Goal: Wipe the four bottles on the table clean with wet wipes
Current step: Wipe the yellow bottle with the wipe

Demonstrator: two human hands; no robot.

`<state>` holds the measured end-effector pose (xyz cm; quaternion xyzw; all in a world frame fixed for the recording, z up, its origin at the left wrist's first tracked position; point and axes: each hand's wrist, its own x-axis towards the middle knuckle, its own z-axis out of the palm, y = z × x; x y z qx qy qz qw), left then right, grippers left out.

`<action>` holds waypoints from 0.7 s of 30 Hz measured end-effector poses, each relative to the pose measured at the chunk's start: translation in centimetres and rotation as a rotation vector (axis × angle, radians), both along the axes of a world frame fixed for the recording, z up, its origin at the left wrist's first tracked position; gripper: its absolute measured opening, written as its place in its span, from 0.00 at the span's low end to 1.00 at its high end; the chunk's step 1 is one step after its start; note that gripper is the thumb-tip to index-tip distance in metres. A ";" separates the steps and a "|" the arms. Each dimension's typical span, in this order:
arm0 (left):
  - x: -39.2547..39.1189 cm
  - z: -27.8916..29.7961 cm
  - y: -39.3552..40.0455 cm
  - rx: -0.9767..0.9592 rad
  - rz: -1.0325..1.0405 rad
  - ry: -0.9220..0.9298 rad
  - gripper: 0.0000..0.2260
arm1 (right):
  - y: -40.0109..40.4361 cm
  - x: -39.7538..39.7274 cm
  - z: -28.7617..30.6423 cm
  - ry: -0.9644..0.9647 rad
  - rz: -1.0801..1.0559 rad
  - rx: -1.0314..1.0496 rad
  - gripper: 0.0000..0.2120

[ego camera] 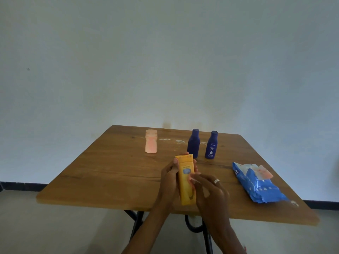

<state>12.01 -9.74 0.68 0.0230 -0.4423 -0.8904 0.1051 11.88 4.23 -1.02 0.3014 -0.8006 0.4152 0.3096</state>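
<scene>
Near edge: left hand (169, 182) gripping upright yellow bottle (186, 180); right hand (209, 189), fingers curled, pressing wipe (194, 181) against it.

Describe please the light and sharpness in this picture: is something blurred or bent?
Head view: dim, bluish light; the right hand is motion-blurred against the yellow bottle; the table edges bow from the wide-angle lens; the blue bottle label stays readable.

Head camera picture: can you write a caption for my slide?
Left hand holds a yellow bottle above the table while the right hand touches it.
</scene>
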 end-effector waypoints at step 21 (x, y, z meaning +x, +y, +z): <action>-0.1 -0.3 -0.5 -0.111 0.062 -0.022 0.19 | 1.0 1.3 -4.4 -0.093 0.039 0.056 0.20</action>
